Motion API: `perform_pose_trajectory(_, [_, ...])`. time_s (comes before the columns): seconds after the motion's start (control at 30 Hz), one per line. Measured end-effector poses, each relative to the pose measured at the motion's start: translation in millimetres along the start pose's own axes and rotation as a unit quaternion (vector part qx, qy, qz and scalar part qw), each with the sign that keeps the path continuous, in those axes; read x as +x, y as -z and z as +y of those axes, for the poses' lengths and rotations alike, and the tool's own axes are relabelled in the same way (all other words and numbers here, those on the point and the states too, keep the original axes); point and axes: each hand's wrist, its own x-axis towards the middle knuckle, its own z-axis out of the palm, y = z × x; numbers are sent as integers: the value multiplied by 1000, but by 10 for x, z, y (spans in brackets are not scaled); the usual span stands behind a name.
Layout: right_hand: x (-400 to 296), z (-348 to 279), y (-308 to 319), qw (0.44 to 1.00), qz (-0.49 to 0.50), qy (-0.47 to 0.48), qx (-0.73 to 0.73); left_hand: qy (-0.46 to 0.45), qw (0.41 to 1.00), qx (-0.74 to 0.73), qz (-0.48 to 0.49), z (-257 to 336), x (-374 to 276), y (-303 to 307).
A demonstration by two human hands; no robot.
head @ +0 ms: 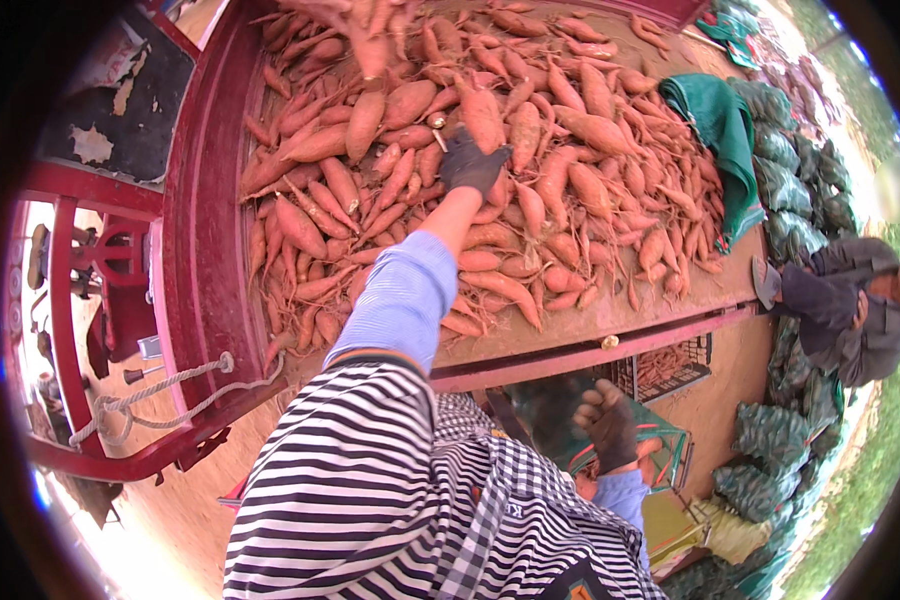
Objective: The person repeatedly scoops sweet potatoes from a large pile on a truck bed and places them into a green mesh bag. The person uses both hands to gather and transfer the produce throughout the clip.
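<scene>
My left hand point(471, 163), in a dark glove, reaches out over a large heap of sweet potatoes point(397, 180). It is closed around the near end of a plump sweet potato point(481, 116); the glove partly hides its grip. A short pale strip point(440, 140) shows beside the glove, too small to identify. Low at my right side hangs my right hand point(607, 424), in a dark fingerless glove with the fingers loosely curled. Its palm is hidden and nothing shows in it. Just below and beside it is a green-rimmed container point(667, 435) with a few sweet potatoes.
The heap lies on a red-sided truck bed point(210, 187) with a rope point(157, 390) tied at its corner. Green cloth point(716, 142) covers the heap's right end. A black crate point(671, 367), filled green mesh sacks point(769, 435) and another person point(855, 307) are at right. Blurred sweet potatoes point(367, 37) appear at the top.
</scene>
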Motion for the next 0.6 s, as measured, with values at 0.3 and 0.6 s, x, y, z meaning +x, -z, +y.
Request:
perform_pose_trajectory(0.3, [367,234,-390,994,20,-102,-20,-21,999,-25,-14,-605,-491,165])
perform_pose_trajectory(0.6, [864,-165,-955,992,-26,-69,-98,-273,951,135,60,-1271,-1230,591])
